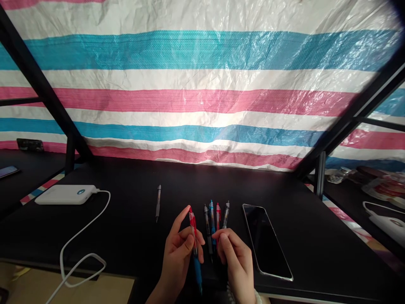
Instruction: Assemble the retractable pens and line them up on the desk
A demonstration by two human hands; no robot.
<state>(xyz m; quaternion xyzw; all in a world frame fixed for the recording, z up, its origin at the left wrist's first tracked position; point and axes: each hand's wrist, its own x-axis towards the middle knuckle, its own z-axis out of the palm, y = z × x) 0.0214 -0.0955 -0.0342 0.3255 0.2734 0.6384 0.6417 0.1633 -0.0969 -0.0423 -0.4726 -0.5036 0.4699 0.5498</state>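
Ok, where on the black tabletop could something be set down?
Bare black tabletop lies between the curling white cable and the lone grey-gripped pen, along the back below the striped plastic sheet, and right of the rectangular black-screened phone. Front centre is crowded: left hand with the red-and-blue pen, right hand by four clustered pens.

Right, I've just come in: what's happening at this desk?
A person's left hand holds a red-and-blue pen. The right hand is at a group of four pens lying side by side on the black desk; whether it grips one is unclear. A lone grey pen lies apart, farther left, and a phone lies to the right.
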